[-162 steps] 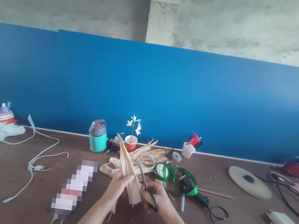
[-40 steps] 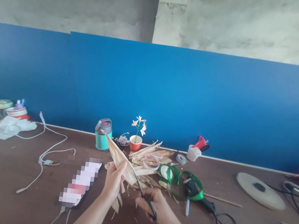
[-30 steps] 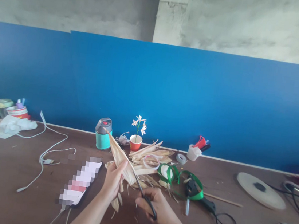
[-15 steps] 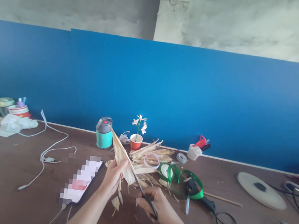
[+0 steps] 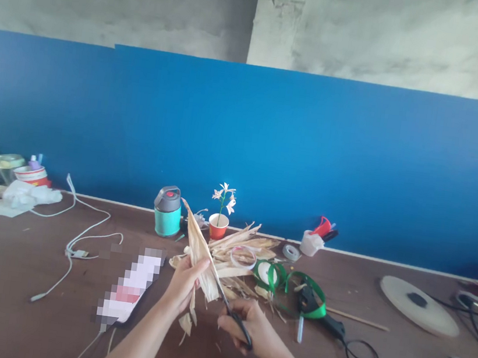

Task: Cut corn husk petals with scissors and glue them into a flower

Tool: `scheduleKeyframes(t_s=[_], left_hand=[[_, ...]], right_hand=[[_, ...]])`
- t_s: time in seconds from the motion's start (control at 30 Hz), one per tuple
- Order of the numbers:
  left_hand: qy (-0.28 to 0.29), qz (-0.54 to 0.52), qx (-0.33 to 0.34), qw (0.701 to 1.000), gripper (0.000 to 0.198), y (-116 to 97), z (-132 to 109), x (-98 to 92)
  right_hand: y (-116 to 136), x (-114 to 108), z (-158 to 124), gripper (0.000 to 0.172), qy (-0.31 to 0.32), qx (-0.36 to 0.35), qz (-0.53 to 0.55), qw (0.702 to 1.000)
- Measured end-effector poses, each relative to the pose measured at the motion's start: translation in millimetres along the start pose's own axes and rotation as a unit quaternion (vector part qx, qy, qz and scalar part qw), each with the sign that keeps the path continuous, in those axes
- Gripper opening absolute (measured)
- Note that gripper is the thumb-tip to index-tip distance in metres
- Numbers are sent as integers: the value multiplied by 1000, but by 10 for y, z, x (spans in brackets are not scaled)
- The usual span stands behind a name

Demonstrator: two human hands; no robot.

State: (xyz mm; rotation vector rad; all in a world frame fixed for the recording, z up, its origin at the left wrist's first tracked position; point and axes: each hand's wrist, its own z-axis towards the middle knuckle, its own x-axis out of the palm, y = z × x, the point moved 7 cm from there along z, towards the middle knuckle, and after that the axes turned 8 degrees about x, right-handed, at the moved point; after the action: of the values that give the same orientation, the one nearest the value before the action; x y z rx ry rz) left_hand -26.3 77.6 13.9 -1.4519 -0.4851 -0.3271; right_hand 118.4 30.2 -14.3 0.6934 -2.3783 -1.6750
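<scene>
My left hand (image 5: 183, 283) pinches a pale dried corn husk (image 5: 199, 241), which points up and to the left. My right hand (image 5: 248, 324) is wrapped round the black handles of a pair of scissors (image 5: 237, 319). The blades reach up to the husk's lower right edge; whether they are closed I cannot make out. Small husk scraps (image 5: 186, 322) hang or lie below my left hand. Behind the hands lies a pile of dried husks (image 5: 252, 245), with a pale ring-shaped roll (image 5: 243, 257) on it.
A red paper cup (image 5: 217, 232) holds white flowers. Left are a turquoise flask (image 5: 166, 219), a phone (image 5: 132, 288) and white cables (image 5: 75, 234). Right lie green ribbon (image 5: 313, 312), a black glue gun (image 5: 332, 326), a stick (image 5: 357, 319), a lid (image 5: 420, 305) and a white container (image 5: 311, 244).
The husk in my left hand has shifted slightly right and tilted more upright. My right hand and the scissors stay nearly in place at its edge.
</scene>
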Motion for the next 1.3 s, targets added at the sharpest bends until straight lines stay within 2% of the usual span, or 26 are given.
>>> scheduleKeyframes(t_s=[0.3, 0.77, 0.87, 1.03, 1.3], left_hand=[[12, 2, -14, 1000, 37, -88, -39, 54], [26, 1, -27, 999, 31, -17, -1, 9], [6, 19, -14, 1000, 30, -28, 11, -33], [-18, 21, 16, 1000, 29, -133, -2, -42], [-10, 46, 45, 998, 27, -148, -3, -31]], right_hand=[[46, -1, -43, 32, 16, -12, -13, 1000], [91, -5, -67, 40, 5, 11, -25, 1000], [49, 21, -54, 43, 31, 24, 2, 999], [36, 112, -85, 50, 126, 11, 41, 991], [64, 118, -120, 44, 133, 6, 46, 990]])
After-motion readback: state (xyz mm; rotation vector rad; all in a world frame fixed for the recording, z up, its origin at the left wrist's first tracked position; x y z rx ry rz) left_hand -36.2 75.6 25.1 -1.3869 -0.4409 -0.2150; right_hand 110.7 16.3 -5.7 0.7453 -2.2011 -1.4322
